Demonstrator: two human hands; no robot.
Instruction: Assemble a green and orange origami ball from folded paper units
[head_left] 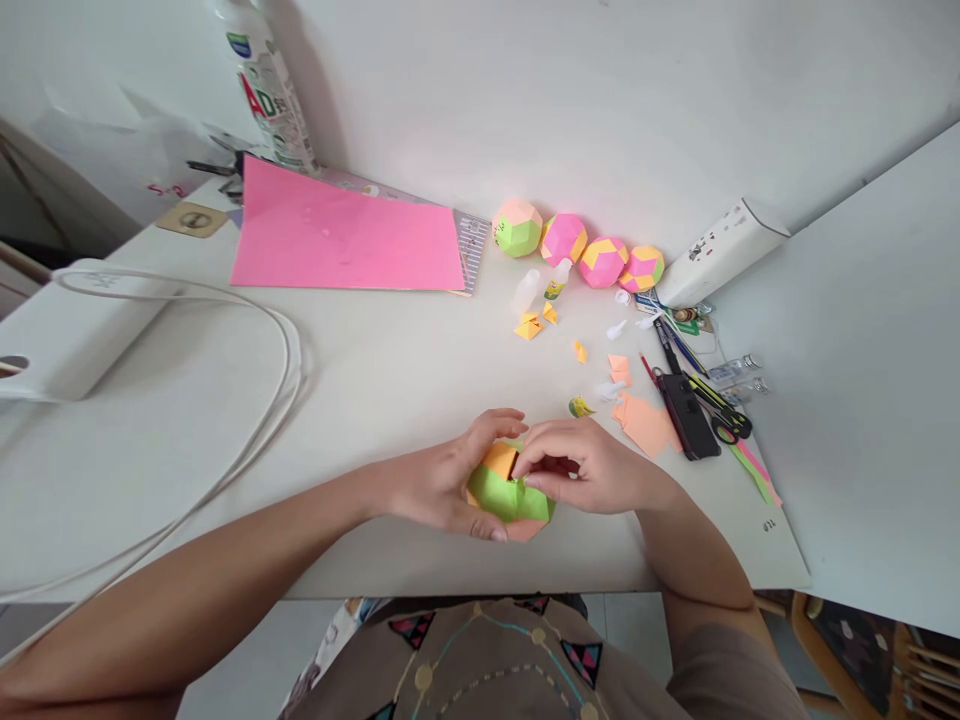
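A many-sided folded paper ball (496, 496) in green, orange and peach is near the front of the desk. My left hand (442, 485) cups it from the left, thumb along the lower edge and fingers around the far side. From the right, my right hand (589, 465) pinches at its upper right part, beside a small dark gap between orange and green faces. My fingertips hide what exactly they grip there. Just beyond my right hand lies a small green-and-yellow piece (580, 407).
Several finished paper balls (563, 239) line the wall. Small bottles (527, 290), orange folded pieces (529, 326), peach paper (646, 425), a black case (690, 415) and scissors (731, 422) lie right. Pink paper (352, 235), a white power strip (90, 325) and a cable (289, 360) lie left.
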